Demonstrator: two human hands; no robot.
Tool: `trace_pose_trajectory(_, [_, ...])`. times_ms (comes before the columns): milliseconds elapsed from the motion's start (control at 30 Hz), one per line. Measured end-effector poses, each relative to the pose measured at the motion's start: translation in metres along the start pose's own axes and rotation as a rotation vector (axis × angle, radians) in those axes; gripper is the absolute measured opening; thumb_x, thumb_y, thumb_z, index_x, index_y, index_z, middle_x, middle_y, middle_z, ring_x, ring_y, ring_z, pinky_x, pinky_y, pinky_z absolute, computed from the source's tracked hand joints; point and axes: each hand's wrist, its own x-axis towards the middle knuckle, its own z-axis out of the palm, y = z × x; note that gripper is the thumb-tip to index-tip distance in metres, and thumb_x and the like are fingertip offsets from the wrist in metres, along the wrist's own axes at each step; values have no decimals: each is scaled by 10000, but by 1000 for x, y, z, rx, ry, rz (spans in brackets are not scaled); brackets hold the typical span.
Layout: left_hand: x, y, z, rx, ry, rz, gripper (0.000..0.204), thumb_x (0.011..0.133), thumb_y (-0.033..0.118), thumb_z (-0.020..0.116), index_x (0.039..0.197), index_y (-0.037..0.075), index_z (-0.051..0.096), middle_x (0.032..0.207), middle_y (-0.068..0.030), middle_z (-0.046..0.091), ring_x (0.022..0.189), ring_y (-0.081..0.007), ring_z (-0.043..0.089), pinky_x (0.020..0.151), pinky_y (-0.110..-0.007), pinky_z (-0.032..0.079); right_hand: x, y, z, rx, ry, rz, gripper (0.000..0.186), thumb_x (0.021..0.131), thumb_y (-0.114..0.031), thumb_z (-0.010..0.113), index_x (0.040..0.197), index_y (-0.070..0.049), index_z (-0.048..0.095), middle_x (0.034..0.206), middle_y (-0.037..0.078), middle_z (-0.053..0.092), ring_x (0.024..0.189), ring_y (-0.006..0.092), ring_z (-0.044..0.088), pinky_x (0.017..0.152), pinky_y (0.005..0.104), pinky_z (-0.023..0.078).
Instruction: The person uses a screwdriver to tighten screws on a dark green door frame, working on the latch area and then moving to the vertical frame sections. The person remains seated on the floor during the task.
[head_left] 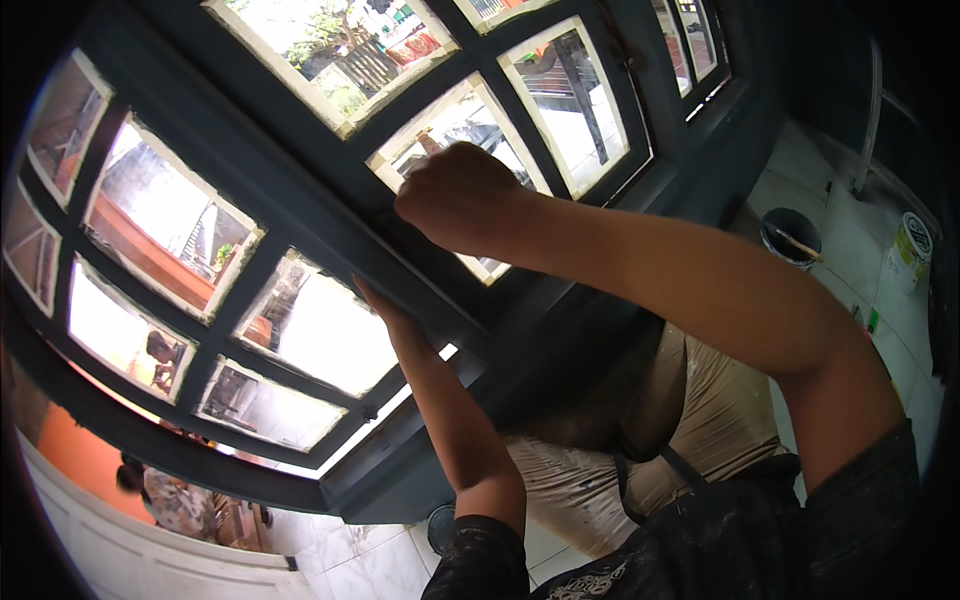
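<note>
My right hand [450, 195] is closed in a fist against the dark grey window frame [340, 185], over a lower pane with pale, rough edges; what it holds, if anything, is hidden. Lower left of it, my left hand [378, 305] rests edge-on along the frame's upright, its visible fingers stretched out and partly hidden by the wood. Window sashes with several panes [160, 215] fill the left and top of the view.
A dark bucket [785, 225] with a brush [805, 245] and a white-green can [905, 255] stand on the tiled floor at right. My knees are bent below the sill. A person [165, 495] is at lower left; another shows through a pane [160, 350].
</note>
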Motion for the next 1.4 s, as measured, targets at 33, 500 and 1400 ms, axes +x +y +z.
trace_pose_trajectory(33, [-2, 2, -1, 10, 10, -12, 662, 1103, 538, 294, 1518, 47, 454, 1469, -136, 536, 1341, -280, 519, 1131, -425, 436, -5, 2, 9, 122, 17, 93, 140, 866, -164, 666, 895, -127, 797, 968, 119, 779, 996, 314, 754, 878, 444, 591])
trace_pose_trajectory(500, [10, -36, -38, -242, -93, 17, 403, 1099, 349, 464, 1235, 5, 625, 1061, -89, 681, 901, -197, 681, 754, -325, 579, -97, -11, 81, 1570, -79, 637, 303, 990, -285, 635, 1014, 17, 619, 696, 39, 616, 546, 75, 560, 521, 291, 445])
trace_pose_trajectory(1400, [3, -61, -51, -139, -56, 64, 367, 1115, 312, 454, 1273, 32, 629, 1096, -70, 713, 938, -181, 703, 754, -294, 591, -44, -21, 64, 2070, -205, 777, 303, 1038, -269, 559, 1142, 12, 601, 676, 53, 581, 395, 73, 443, 355, 242, 327])
